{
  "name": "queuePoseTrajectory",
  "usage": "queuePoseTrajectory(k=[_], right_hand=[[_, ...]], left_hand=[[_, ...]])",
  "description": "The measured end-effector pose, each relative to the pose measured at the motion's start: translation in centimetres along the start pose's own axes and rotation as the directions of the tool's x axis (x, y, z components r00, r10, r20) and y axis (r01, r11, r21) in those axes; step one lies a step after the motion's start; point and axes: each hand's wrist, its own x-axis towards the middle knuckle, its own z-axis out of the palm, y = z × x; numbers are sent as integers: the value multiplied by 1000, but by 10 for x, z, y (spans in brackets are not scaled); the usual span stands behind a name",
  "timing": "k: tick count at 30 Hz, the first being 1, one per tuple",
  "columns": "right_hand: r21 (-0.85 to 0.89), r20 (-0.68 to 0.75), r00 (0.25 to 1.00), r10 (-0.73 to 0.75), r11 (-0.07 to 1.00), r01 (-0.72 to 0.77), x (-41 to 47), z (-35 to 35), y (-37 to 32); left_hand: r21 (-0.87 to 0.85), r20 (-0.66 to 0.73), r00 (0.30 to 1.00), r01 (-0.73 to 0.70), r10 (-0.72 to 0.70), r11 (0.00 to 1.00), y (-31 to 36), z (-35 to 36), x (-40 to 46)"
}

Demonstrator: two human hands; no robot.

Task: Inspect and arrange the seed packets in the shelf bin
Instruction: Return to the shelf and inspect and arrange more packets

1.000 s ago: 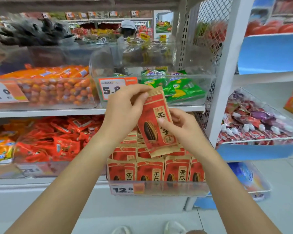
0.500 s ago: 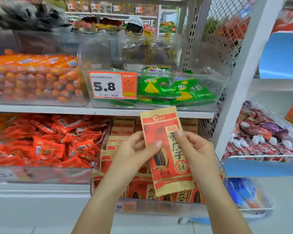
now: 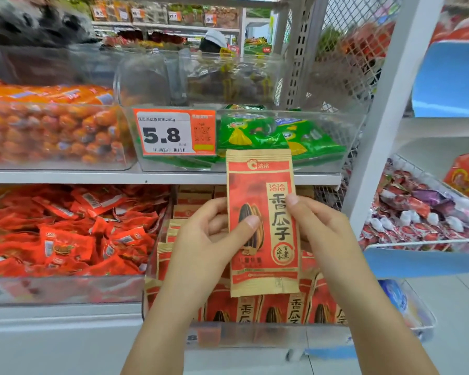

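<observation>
I hold one red and tan sunflower seed packet (image 3: 263,201) upright in front of the shelf, its printed face toward me. My left hand (image 3: 209,239) pinches its left edge, thumb across the seed picture. My right hand (image 3: 320,234) pinches its right edge. Below and behind it, the clear shelf bin (image 3: 255,334) holds several matching packets (image 3: 295,309) standing in rows.
Above, a clear bin (image 3: 358,131) with green packets carries a 5.8 price tag (image 3: 173,132). Left bins hold red wrapped snacks (image 3: 65,234) and orange sausages (image 3: 46,125). A white upright (image 3: 390,109) and a wire basket of candies (image 3: 428,212) stand to the right.
The packet has turned from tilted to upright and now faces me squarely. Both hands shifted to its side edges, and the view moved closer to the shelf.
</observation>
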Motion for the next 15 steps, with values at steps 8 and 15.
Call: queuePoseTrajectory(k=[8,15], right_hand=[[75,-61,998,23,997,-19,-7,2,24],[139,-63,998,15,990,-6,-14,8,33]], left_hand=[[4,54,997,53,-53,999,-14,-3,-7],[61,136,988,65,-73,996,-15,-14,-16]])
